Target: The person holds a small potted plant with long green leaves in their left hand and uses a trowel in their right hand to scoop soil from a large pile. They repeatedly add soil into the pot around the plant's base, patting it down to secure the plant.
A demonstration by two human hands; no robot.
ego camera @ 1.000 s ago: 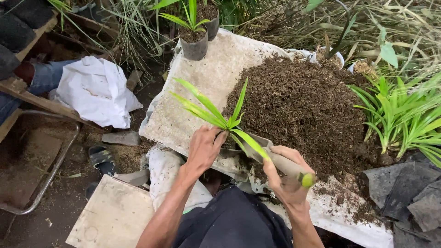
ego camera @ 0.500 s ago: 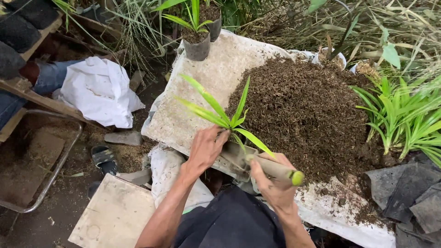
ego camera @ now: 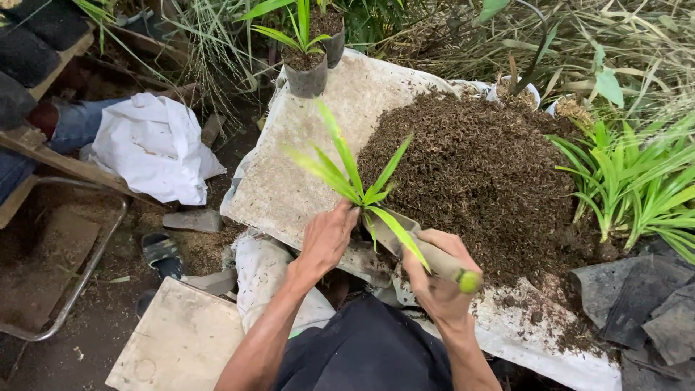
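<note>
The young green plant (ego camera: pixel 360 190) stands at the near edge of the pale sheet (ego camera: pixel 304 181), just beside the soil heap (ego camera: pixel 478 166). The left hand (ego camera: pixel 327 237) is closed around its base; the right hand (ego camera: pixel 438 279) grips a scoop handle (ego camera: pixel 443 262) just beside it. The sheet's left half is bare up to the potted plants (ego camera: pixel 308 61) at its far corner. A white bag (ego camera: pixel 152 148) lies well apart, off the left edge.

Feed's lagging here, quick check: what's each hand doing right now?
Left hand: closed around the base of the green seedling.
Right hand: closed on the scoop handle.
</note>
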